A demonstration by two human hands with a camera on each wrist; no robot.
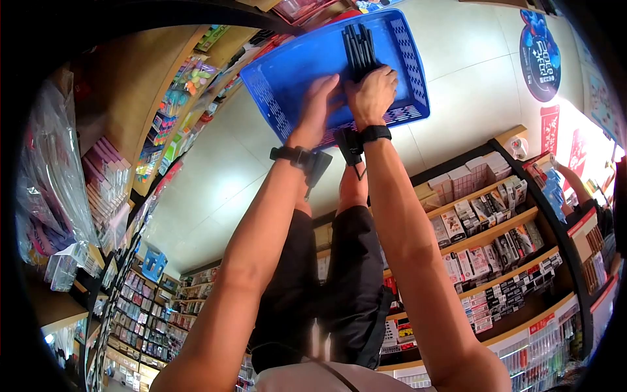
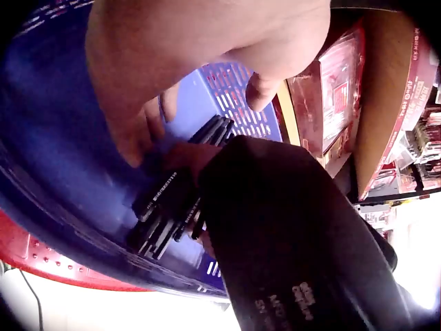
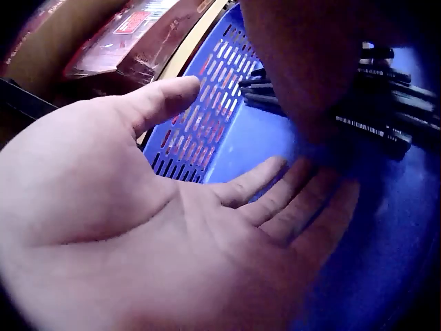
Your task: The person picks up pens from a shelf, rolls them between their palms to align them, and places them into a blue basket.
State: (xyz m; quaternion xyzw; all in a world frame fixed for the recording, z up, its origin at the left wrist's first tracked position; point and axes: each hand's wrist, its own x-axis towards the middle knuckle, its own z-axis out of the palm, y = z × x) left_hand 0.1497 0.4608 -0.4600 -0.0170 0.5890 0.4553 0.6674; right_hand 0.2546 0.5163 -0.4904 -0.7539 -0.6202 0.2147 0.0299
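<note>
A bundle of black pens [image 1: 358,49] lies over the bottom of a blue plastic basket [image 1: 297,59]. My right hand [image 1: 373,95] grips the bundle near its lower end, and the pen ends fan out beyond the fingers. In the right wrist view, printed lettering shows along the dark barrels of the pens [image 3: 372,128]. Beside it, my left hand [image 1: 317,108] hovers inside the basket with its fingers extended and holds nothing. The right wrist view shows its palm turned up, thumb apart. In the left wrist view a black wrist camera [image 2: 275,207] hides much of the right hand.
The basket's slotted walls surround both hands. Shelves of packaged goods [image 1: 170,124] run along the left, and a tiered display of boxes [image 1: 483,228] stands at right. Pale floor tiles [image 1: 470,85] lie beyond the basket. Another person's arm [image 1: 575,183] shows at far right.
</note>
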